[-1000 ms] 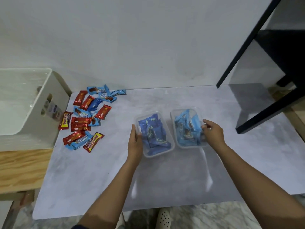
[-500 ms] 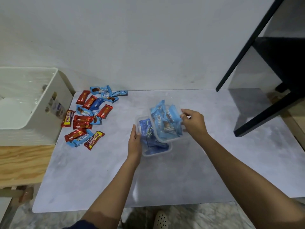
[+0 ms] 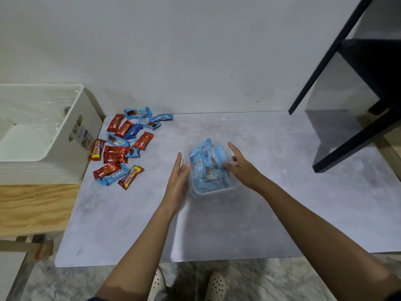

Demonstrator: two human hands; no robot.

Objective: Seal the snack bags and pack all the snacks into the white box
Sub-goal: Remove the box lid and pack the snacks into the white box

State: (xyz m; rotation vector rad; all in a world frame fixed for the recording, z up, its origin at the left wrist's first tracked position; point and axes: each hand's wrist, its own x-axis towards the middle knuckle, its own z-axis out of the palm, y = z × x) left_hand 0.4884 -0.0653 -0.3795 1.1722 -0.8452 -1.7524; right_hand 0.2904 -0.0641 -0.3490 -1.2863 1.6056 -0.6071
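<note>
Head view shows my two hands on a stack of clear plastic tubs [image 3: 213, 189] near the middle of the grey tabletop [image 3: 282, 203], the upper tub nested in the lower and packed with light-blue snack packets [image 3: 208, 168]. My left hand [image 3: 176, 183] lies flat against the stack's left wall, fingers straight and together, bracing and not clamping. My right hand [image 3: 240, 169] rests on the upper tub's right rim with fingers loosely spread, the thumb reaching in toward the packets; it pinches nothing that I can make out.

The risk, as I judge it, is in the lift. With only a flat palm on one side and a light rim hold on the other, the upper tub could tilt in its seat and shed packets, since they stand above the rim and I see no lid. Squeezing the thin walls harder might pop packets upward instead.

The white box [image 3: 41, 135] stands open at the far left on a wooden bench [image 3: 36, 207], well apart from the tubs, so the carry crosses the loose pile of red and blue wrapped snacks [image 3: 123, 146] lying just beside the box; a low pass could scatter them off the edge.
</note>
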